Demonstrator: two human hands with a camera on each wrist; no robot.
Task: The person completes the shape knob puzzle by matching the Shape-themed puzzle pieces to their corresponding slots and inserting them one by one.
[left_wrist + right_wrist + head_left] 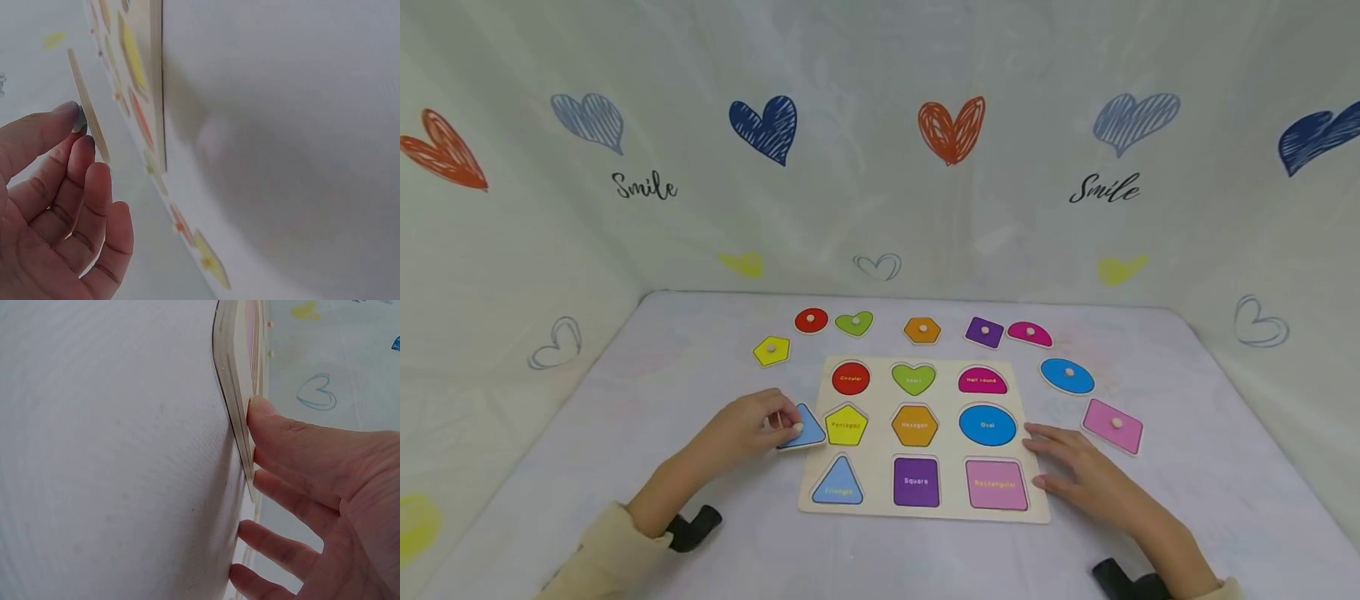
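- Bare white table [625, 417] lies open to the left of the wooden shape-puzzle board [925, 512] and along the near edge.
- A row of loose knobbed wooden pieces, from the yellow pentagon [772, 351] to the magenta half-round [1029, 333], crowds the strip behind the board.
- On the right, the blue oval piece [1067, 376] and pink rectangle piece [1112, 426] stand in the way.
- The heart-printed fabric backdrop [880, 167] walls off three sides.

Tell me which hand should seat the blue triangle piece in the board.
Left. The left hand already pinches the blue triangle piece beside the board, near the triangle slot. The right hand lies flat against the board's far edge.
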